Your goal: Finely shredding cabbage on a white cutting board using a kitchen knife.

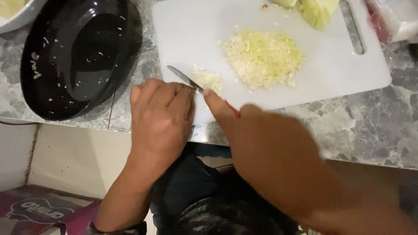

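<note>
The right hand grips a knife; the left hand curls knuckle-down beside it, holding nothing visible. Chopped cabbage sits at twelve o'clock, the bigger pile at one. Fingertips are best kept tucked.

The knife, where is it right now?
In the head view the knife is at the near left edge of the white cutting board, held by the right hand, beside the left hand and a small cabbage pile.

purple-pink printed box | floor, bottom left || clear plastic bag | counter, top right
</note>
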